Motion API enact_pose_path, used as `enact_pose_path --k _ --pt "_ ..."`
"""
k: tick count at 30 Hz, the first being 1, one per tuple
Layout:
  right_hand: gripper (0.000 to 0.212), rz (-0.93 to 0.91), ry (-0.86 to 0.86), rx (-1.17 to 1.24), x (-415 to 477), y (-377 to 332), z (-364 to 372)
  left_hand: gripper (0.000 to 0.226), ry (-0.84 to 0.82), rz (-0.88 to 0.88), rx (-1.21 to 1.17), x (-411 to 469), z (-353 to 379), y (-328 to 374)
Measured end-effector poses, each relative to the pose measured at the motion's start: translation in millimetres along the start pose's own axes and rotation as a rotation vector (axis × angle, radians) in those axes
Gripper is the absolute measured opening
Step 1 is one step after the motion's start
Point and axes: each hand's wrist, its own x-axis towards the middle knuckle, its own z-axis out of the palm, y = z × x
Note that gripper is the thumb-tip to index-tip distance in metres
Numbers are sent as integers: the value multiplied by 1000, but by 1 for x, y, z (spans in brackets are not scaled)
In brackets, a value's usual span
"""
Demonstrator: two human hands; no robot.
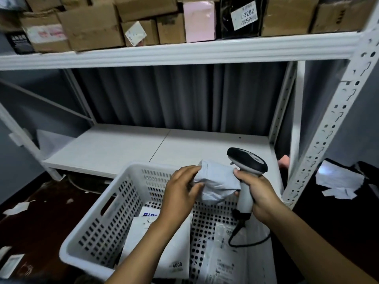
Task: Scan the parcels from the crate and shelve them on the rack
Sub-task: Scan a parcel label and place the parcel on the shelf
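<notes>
My left hand grips a soft grey bag parcel and holds it up over the white perforated crate. My right hand grips the handle of a grey and black barcode scanner, whose head sits just right of the parcel and touches it. The scanner's black cable loops down into the crate. Several flat white parcels lie on the crate floor. Behind the crate, the rack's lower white shelf is bare.
The rack's upper shelf carries several cardboard boxes, a pink box and a black parcel with a white label. A perforated white upright stands at right. Paper scraps lie on the dark floor on both sides.
</notes>
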Motion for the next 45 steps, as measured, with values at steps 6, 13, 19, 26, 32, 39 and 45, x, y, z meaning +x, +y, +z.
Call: enact_pose_path --k 6,13,19,26,32,39,45 --pt "30 29 -11 59 2 0 -2 38 -67 -229 -326 2 5 19" --pt "35 192 -37 158 6 6 -7 26 -62 -193 -474 -2 13 24" --pt "32 -15 -41 53 5 15 0 62 76 -393 -470 3 16 30" --pt "32 -221 35 -68 3 20 10 58 -78 -517 -275 11 8 46" --pt "27 -248 75 -144 6 12 6 60 -66 -579 -399 13 4 38" --pt "18 -188 -84 -240 0 4 6 80 -134 -632 -449 -1 4 22" --pt "7 -66 -99 -306 -1 -9 -1 81 27 -689 -395 -15 7 -2"
